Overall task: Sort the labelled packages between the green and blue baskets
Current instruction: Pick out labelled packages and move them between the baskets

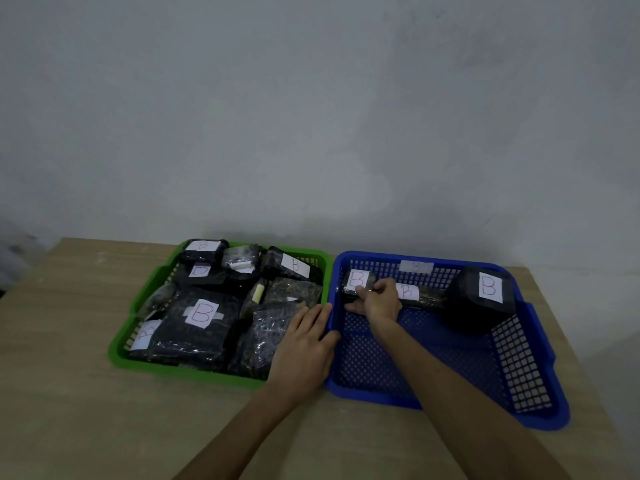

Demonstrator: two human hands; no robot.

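The green basket (119, 355) is crowded with black B-labelled packages, and the left hand (304, 344) rests flat on its right rim, holding nothing. In the blue basket (450, 407) the right hand (379, 299) – clearly the nearer – curls around a small package (356, 284) at the far-left corner, its long axis running left–right along the far wall

A light wood-grain table (69, 393) is set against a grey wall. Two baskets are seen directly on it, side by side & touching: green basket (119, 355) on the left, blue basket (540, 422) on the right. Both are placed toward the table's far edge, w/ bare tabletop shown in front & to the left.
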